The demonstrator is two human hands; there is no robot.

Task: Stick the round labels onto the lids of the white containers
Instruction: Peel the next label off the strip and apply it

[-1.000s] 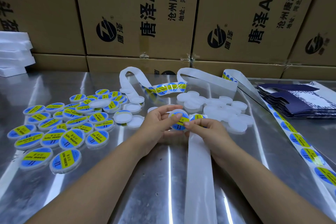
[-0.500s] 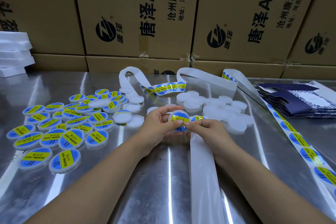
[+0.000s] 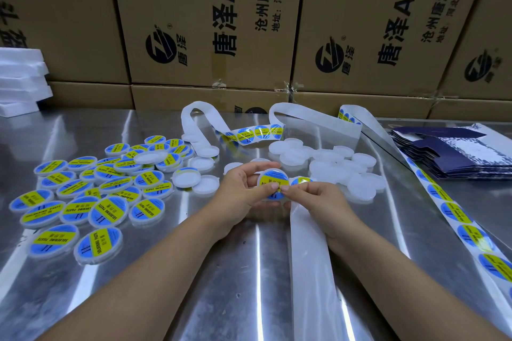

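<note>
Steel table (image 3: 249,271) is backing onto stacked cartons (image 3: 207,22). Left hand (image 3: 241,191) is gripping a white container (image 3: 273,174) by its rim above the table centre, lid tilting toward the camera, thumb lying on the round label (image 3: 270,181). Its yellow band is running roughly left to right. Right hand (image 3: 318,199) is curling fingertips onto the label's lower right edge; pinching or pressing, cannot tell. Backing strip (image 3: 310,257) is passing under that hand toward the near edge. Labelled containers (image 3: 83,202) are crowding the left, bare containers (image 3: 332,163) lying just behind the hands, label strip (image 3: 457,216) running along the right. Open steel is lying nearest the camera. Palms are hiding the container's underside.
</note>
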